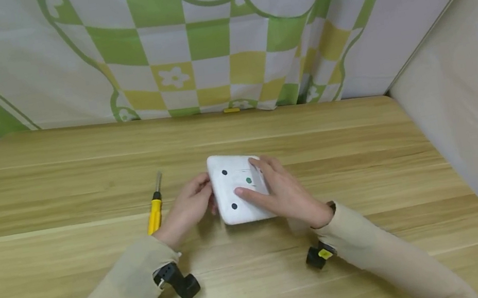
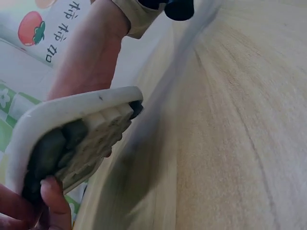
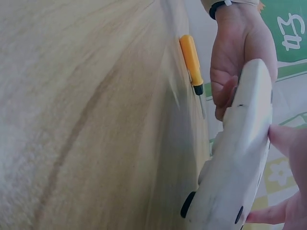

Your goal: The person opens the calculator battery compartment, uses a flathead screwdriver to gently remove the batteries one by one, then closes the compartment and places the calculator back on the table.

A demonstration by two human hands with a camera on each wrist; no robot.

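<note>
A white desk calculator (image 1: 242, 213) is held tilted above the table, its back turned up, with dark round feet and a green dot on it. Its keys (image 2: 103, 129) face down, light ones with dark ones near the edges, in the left wrist view. My left hand (image 1: 189, 204) grips its left edge, fingertips curled at the underside. Across the right part of the back lies my right hand (image 1: 285, 191), thumb and a finger touching the surface at separate spots; its other fingers are partly hidden. A yellow-handled screwdriver (image 1: 155, 214) lies left of my left hand.
The wooden table (image 1: 63, 197) ends at a green, yellow and white checked curtain (image 1: 207, 39). A small yellow piece (image 1: 231, 110) lies at the far edge. Each wrist carries a black camera mount, the left one (image 1: 177, 281) hanging low over the table.
</note>
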